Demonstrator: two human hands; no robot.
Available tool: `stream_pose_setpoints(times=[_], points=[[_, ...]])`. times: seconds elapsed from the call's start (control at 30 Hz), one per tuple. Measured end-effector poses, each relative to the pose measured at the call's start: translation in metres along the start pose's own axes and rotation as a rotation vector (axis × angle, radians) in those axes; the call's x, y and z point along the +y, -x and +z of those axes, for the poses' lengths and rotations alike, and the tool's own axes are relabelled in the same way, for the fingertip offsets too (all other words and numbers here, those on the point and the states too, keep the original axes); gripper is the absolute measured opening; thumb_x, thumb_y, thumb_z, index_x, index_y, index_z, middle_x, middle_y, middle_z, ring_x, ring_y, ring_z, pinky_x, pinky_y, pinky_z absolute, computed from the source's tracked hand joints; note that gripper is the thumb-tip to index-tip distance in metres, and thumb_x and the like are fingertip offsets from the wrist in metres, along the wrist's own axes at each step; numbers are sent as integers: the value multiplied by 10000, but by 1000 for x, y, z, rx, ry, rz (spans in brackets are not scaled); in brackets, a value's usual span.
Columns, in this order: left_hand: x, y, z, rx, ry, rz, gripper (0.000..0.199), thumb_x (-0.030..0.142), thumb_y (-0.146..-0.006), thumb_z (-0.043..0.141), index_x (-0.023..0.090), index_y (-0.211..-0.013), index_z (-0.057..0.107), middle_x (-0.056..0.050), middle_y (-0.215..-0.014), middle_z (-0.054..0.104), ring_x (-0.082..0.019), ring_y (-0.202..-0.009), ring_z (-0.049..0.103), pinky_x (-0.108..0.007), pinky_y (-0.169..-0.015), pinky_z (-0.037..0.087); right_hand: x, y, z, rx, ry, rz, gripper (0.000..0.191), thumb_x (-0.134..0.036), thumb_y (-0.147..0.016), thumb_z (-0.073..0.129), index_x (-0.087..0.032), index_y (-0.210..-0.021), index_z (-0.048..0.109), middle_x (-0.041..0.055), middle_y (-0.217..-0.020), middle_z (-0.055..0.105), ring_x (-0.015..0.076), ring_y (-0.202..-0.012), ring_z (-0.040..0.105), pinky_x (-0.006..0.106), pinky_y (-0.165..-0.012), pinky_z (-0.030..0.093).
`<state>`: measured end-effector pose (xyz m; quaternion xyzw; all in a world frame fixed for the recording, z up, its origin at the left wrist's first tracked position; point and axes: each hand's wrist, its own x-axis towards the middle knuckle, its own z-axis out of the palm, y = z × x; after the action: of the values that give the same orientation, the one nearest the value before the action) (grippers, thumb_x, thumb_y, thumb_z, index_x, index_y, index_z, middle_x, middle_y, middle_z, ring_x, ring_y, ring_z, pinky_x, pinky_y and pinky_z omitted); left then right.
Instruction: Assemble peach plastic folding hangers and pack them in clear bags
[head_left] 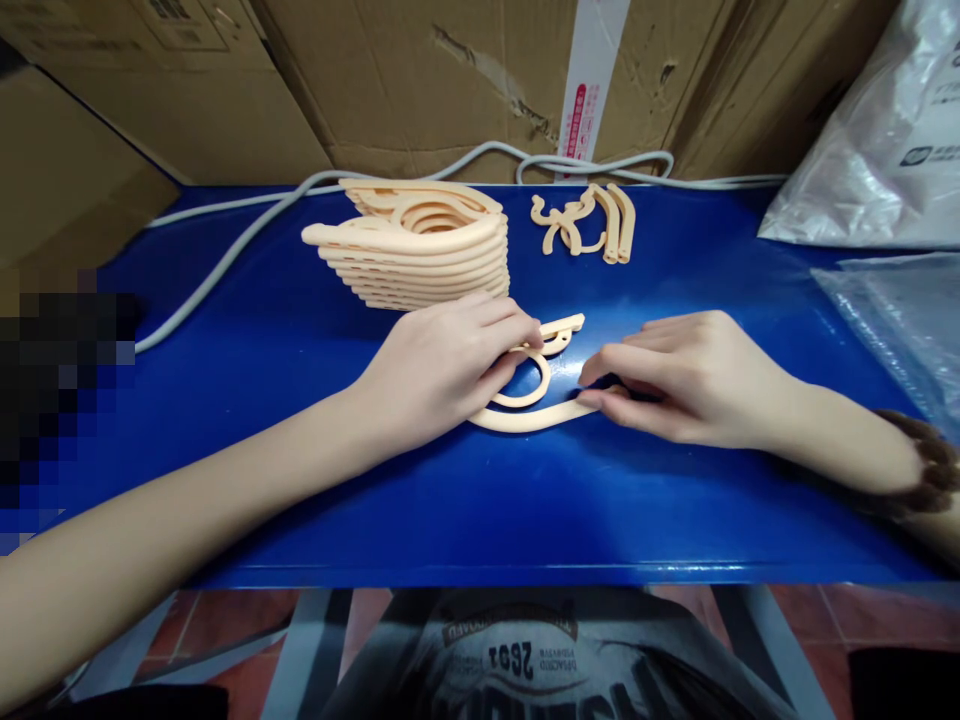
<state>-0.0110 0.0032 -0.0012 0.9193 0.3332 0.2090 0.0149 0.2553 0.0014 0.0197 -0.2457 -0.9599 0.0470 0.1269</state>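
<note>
Nearest the camera, the person's printed shirt shows below the front edge of the blue table. Over the middle of the table, the left hand holds a cream plastic hanger, its fingers bent over the hanger's left side. The right hand, with a brown fuzzy band on its wrist, has thumb and forefinger drawn narrow on the right end of the hanger's long curved bar; its other fingers curl in. The hanger lies low over the table between the hands, with a round loop inside its curve and a short straight arm pointing away to the upper right.

Just beyond the left hand is a neat stack of matching hangers. To its right, well apart from it, lie small curved hooks beside bent bars. At the far right, a clear plastic bag lies in front of a bulky white bag. A pale cable runs along the back, and cardboard boxes stand behind it.
</note>
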Motion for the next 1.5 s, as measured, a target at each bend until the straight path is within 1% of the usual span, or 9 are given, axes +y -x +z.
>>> stream_pose_setpoints(times=[0.3,0.47,0.63,0.8,0.93,1.03,1.17,1.3,1.5], points=[[3,1,0,42,-75,2,190,165,-1022,513,192,-1031,701,-43,-1154,786,-214,-998,742,-311,-768,532,25,-18,-22,49,248,366,282,-411,-1018,518,-203,-1078,698,62,-823,700,208,-719,614,314,-614,323],[4,1,2,73,-122,11,162,143,-1006,540,183,-986,696,-43,-1153,786,-214,-977,746,-317,-746,534,55,-55,-29,11,357,417,301,-407,-1020,543,-162,-1097,699,148,-1090,695,251,-923,593,324,-664,307],[10,0,1,124,-283,116,192,122,-1016,513,156,-1006,701,-65,-1114,791,-219,-923,739,-334,-724,543,81,-92,-13,44,406,396,385,-471,-1026,535,-141,-1145,694,152,-1193,674,247,-1016,565,327,-781,385],[20,-3,-3,138,-179,218,202,187,-1039,513,111,-1054,700,-112,-1160,766,-265,-1027,723,-376,-865,579,97,-118,9,45,478,450,352,-442,-937,607,-136,-1064,726,193,-1200,706,310,-1062,597,410,-882,440],[21,-3,0,13,46,214,230,270,-1050,533,95,-1098,674,-178,-1330,689,-310,-1270,632,-423,-1065,526,93,-128,12,16,475,500,268,-353,-903,558,-208,-1020,752,165,-1204,723,344,-1111,614,460,-924,458],[20,-2,5,-72,151,210,277,326,-1047,552,85,-1154,638,-221,-1428,615,-355,-1405,526,-483,-1137,476,88,-132,11,2,461,533,294,-265,-885,536,-169,-1054,757,194,-1245,711,368,-1187,606,485,-975,442],[17,-2,9,-104,218,209,214,278,-1051,521,96,-1123,608,-235,-1441,591,-369,-1456,476,-507,-1164,451,86,-133,5,54,320,546,244,-256,-856,609,-142,-998,771,211,-1211,722,343,-1142,614,456,-983,421],[16,-3,9,-132,256,211,145,224,-1056,478,119,-1078,575,-227,-1435,594,-358,-1476,467,-506,-1207,413,80,-127,-11,150,150,601,204,-249,-820,654,-107,-896,777,143,-958,746,229,-914,618,355,-850,404],[16,-4,8,-176,276,163,121,225,-1067,465,134,-1043,541,-228,-1469,568,-364,-1544,382,-529,-1249,354,56,-90,-33,310,-324,691,142,-229,-847,653,-118,-788,718,39,-748,654,119,-749,530,261,-683,376]])
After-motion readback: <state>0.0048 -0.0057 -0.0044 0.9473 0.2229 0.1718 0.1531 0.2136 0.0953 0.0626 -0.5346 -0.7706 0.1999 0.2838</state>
